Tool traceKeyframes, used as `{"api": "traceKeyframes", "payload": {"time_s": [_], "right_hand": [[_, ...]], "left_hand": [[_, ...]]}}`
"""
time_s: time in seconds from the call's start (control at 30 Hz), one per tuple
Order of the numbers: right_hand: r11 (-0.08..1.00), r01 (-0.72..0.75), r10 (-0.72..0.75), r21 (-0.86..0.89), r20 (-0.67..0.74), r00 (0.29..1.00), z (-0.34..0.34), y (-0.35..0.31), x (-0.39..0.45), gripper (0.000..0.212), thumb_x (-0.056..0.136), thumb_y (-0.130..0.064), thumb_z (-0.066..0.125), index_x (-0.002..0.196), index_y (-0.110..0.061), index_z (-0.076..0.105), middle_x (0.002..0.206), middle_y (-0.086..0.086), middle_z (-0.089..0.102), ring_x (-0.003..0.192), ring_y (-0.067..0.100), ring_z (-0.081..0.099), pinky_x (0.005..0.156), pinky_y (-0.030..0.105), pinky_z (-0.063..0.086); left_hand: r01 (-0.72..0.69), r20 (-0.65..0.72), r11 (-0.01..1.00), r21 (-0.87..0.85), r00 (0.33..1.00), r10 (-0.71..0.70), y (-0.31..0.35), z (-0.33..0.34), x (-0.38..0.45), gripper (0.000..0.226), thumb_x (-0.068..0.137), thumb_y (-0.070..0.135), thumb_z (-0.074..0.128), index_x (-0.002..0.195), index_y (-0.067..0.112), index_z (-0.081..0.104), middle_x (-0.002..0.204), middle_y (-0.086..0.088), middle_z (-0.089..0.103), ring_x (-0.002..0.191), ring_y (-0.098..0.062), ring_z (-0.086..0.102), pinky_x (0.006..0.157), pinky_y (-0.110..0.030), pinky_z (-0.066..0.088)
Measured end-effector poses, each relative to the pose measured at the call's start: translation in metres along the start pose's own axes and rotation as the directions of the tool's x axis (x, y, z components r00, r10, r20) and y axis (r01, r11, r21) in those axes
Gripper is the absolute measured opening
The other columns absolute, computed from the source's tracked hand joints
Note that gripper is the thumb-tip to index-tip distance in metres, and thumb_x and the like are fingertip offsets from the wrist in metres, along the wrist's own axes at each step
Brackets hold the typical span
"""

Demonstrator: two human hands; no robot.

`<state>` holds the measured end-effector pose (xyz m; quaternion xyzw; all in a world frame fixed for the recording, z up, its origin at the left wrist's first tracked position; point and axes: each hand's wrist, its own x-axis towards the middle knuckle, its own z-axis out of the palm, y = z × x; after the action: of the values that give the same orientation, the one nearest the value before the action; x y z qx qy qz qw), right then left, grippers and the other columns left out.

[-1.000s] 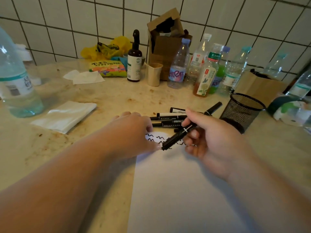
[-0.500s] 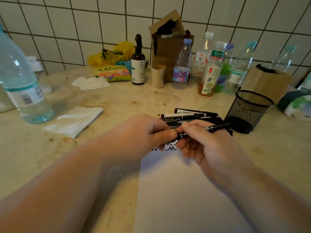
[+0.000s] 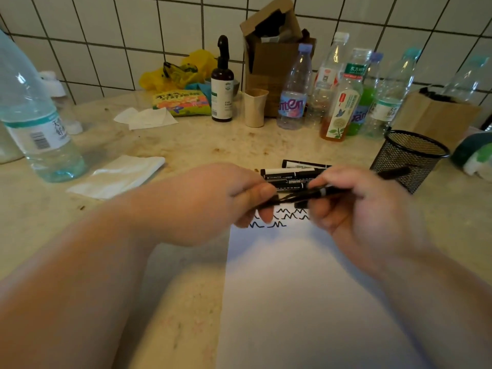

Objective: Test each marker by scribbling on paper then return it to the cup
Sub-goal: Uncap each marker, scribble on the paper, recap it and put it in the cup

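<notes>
Here, black marker (image 3: 316, 193), blurred, both hands

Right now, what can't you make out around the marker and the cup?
Head view only:
- Marker held between left hand and right hand: motion-blurred, so capped or uncapped is unclear.
- Scribbles on the paper: partly covered by both hands.
- Mesh cup: its inside isn't visible from this angle.

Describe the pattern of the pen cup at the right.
Black wire mesh pen cup with a solid rim, seen in the head view, the only one.
</notes>
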<state>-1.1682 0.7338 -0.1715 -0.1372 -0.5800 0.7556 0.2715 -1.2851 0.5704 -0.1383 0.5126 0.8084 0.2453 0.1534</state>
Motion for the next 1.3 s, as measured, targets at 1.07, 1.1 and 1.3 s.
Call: {"api": "traceKeyframes", "payload": {"time_s": [1.07,1.1,1.3], "right_hand": [[0.850,-0.039,0.115,-0.525,0.112,0.987,0.015,0.027,-0.017,0.013,0.089,-0.015,0.071,0.078,-0.015,0.077,0.072,0.011,0.077,0.065,0.025,0.072,0.067,0.039,0.060],[0.854,-0.041,0.109,-0.519,0.102,0.989,0.015,0.027,-0.017,0.013,0.089,-0.015,0.070,0.078,-0.015,0.077,0.072,0.012,0.076,0.065,0.025,0.072,0.067,0.039,0.060],[0.856,-0.072,0.134,-0.512,0.085,0.987,0.015,0.025,-0.017,0.014,0.089,-0.012,0.069,0.076,-0.009,0.076,0.070,0.014,0.076,0.062,0.025,0.070,0.065,0.037,0.059]], "left_hand": [[0.194,-0.169,0.979,0.066,0.969,-0.181,-0.033,0.023,0.021,0.007,0.081,0.037,0.074,0.087,0.037,0.077,0.079,0.018,0.070,0.074,-0.001,0.063,0.066,-0.020,0.051],[0.191,-0.169,0.980,0.060,0.969,-0.179,-0.033,0.023,0.021,0.006,0.081,0.039,0.074,0.086,0.038,0.077,0.078,0.019,0.070,0.074,0.000,0.063,0.066,-0.021,0.052],[0.214,-0.169,0.975,0.054,0.965,-0.203,-0.032,0.022,0.021,0.013,0.084,0.047,0.067,0.088,0.038,0.076,0.083,0.017,0.070,0.077,-0.003,0.063,0.067,-0.023,0.053]]}}
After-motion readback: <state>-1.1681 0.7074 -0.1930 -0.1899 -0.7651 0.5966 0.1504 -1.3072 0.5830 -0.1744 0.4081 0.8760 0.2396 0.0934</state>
